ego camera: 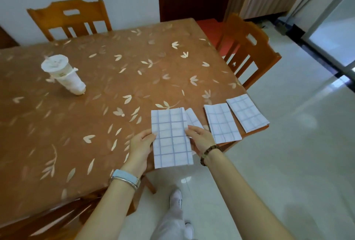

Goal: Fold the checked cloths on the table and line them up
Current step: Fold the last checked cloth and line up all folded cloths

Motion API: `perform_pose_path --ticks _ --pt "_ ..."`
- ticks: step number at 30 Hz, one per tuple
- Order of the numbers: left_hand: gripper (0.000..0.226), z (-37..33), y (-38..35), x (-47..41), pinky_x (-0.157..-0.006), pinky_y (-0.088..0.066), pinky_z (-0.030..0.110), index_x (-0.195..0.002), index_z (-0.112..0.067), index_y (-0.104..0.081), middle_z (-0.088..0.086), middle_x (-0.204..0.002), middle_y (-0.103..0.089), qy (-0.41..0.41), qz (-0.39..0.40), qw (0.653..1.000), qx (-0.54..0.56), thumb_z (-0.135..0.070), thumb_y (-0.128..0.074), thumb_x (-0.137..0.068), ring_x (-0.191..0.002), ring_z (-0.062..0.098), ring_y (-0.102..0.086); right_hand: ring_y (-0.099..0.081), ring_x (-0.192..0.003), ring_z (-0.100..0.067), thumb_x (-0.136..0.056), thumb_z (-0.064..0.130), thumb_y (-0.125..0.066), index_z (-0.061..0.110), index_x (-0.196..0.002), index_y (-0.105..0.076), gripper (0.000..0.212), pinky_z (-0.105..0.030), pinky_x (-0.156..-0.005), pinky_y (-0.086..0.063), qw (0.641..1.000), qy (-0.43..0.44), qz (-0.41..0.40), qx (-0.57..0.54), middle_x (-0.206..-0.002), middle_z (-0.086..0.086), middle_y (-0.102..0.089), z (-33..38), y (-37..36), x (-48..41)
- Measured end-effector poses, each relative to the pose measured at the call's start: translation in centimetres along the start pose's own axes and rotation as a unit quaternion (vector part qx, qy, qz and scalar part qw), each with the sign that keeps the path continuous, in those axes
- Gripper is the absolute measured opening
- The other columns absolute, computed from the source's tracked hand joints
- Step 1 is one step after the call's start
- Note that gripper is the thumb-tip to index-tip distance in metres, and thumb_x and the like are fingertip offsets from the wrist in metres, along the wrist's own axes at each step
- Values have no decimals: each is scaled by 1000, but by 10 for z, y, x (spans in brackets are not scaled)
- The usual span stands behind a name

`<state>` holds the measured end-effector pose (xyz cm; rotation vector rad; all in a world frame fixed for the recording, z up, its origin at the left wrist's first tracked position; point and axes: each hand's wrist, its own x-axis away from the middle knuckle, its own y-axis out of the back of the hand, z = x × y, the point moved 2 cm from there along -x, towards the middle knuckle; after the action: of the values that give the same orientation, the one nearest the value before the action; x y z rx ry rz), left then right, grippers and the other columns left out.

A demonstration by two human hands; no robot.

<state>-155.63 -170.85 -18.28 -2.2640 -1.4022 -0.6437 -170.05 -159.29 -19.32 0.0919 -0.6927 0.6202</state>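
A folded white cloth with blue checks [171,137] lies at the table's near right edge, its lower end hanging past the edge. My left hand [140,143] grips its left side and my right hand [201,139] grips its right side. Behind my right hand, part of another checked cloth [193,117] peeks out. Two folded checked cloths lie in a row to the right: one [221,123] beside my right hand, the other [246,112] at the table's corner.
The table [96,114] has a brown leaf-print cover. A white lidded cup [63,75] stands at the left. Wooden chairs stand at the far side [69,18] and the right side [247,51]. Pale tiled floor [288,162] lies to the right.
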Motion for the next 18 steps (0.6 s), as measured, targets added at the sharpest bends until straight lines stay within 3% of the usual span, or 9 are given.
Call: perform_pose_path --ticks 5,10,13,18 --pt "13 2 7 -36 -77 -55 26 -104 -5 -65 14 -110 -69 39 -43 998 2 -1 -60 -93 -102 25 -66 -64 -85 -23 -88 8 -63 9 -107 -64 18 -26 -72 -57 997 4 -2 77 -93 -15 -69 13 -10 -31" --pt "18 10 12 -57 -74 -59 27 -110 2 -63 16 -108 -68 68 -47 996 -24 1 -60 -93 -94 23 -68 -59 -75 -21 -87 9 -61 9 -105 -68 19 -39 -83 -57 984 9 -21 174 -85 -16 -68 10 -16 -58" --pt "20 16 15 -67 -69 -60 23 -111 3 -63 16 -105 -68 78 -54 995 -43 1 -60 -92 -89 21 -68 -60 -67 -19 -84 8 -61 18 -90 -69 14 -42 -82 -58 977 6 -24 213 -73 -7 -67 5 -19 -71" --pt "13 27 19 -77 -58 -58 18 -103 -1 -64 12 -95 -69 100 -82 990 -48 2 -62 -91 -80 19 -68 -69 -81 -27 -79 9 -61 26 -79 -67 19 -43 -80 -59 965 -4 -7 264 -80 -6 -70 -4 -22 -89"
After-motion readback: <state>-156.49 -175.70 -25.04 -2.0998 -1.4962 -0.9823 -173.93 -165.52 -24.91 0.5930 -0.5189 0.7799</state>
